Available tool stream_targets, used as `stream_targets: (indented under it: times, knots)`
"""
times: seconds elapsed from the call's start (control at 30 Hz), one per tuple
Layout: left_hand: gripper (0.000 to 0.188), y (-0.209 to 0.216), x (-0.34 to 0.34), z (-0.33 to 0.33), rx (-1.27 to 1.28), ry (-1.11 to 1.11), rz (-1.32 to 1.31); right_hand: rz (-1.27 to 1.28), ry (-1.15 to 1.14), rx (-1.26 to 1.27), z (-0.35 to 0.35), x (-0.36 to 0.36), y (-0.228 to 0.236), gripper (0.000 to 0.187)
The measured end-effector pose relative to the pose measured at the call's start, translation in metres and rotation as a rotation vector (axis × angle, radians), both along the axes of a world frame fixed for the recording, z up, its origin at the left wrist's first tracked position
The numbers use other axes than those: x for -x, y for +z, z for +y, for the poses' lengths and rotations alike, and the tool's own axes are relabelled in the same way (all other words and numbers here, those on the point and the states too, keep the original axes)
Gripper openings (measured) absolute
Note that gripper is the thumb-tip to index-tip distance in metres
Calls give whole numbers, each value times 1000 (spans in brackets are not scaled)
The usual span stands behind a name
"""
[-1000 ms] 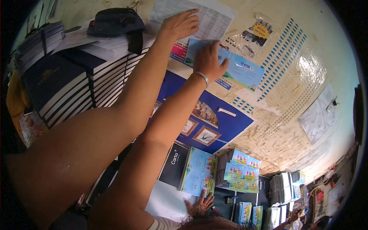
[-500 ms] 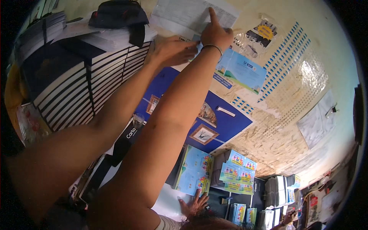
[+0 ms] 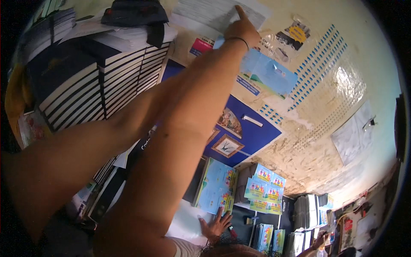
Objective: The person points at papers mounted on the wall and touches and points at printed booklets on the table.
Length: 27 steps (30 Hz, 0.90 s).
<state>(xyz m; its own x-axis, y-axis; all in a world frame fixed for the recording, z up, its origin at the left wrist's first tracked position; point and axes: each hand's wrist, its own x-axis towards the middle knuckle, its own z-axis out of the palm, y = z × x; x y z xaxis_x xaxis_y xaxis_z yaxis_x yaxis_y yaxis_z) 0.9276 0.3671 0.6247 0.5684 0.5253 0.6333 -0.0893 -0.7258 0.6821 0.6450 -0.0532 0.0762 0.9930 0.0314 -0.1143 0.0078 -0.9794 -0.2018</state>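
Observation:
My right hand (image 3: 242,31) is raised to the wall with its index finger stretched out and the other fingers curled in. The fingertip lies on or just in front of a white printed sheet (image 3: 201,16) fixed there; whether it touches, I cannot tell. A dark band circles that wrist. Below the hand hangs a light-blue printed poster (image 3: 267,73). My left forearm (image 3: 128,120) runs up behind the right one, which hides my left hand. A magenta card (image 3: 201,46) shows on the wall beside the right forearm.
Tall stacks of dark-covered books (image 3: 70,92) stand at the left, with a black bag (image 3: 135,17) on top. A blue board (image 3: 252,137) with framed pictures leans below the poster. Colourful printed sheets (image 3: 265,188) lie in piles; another person's hand (image 3: 216,226) rests beside them.
My left hand has moved from beside the right wrist to behind the right forearm, uncovering the magenta card. My right hand still points at the sheet, its finger slightly shifted.

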Motion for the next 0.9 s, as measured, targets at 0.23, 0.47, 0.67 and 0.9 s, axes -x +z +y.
stream_targets:
  times: [0.23, 0.47, 0.67, 0.9]
  knots:
    - [101, 21, -34, 93, -320, -7, 111, 4, 3, -11, 9, -6, 16, 136]
    - [147, 7, 68, 6, -203, -27, 300, 26, -26, -12, 7, -3, 17, 136]
    - [161, -2, 46, 14, -235, 46, 307, 48, -19, -26, 9, 0, 16, 137]
    - [162, -3, 50, 16, -242, 34, 280, 75, -26, -32, 12, -3, 24, 135]
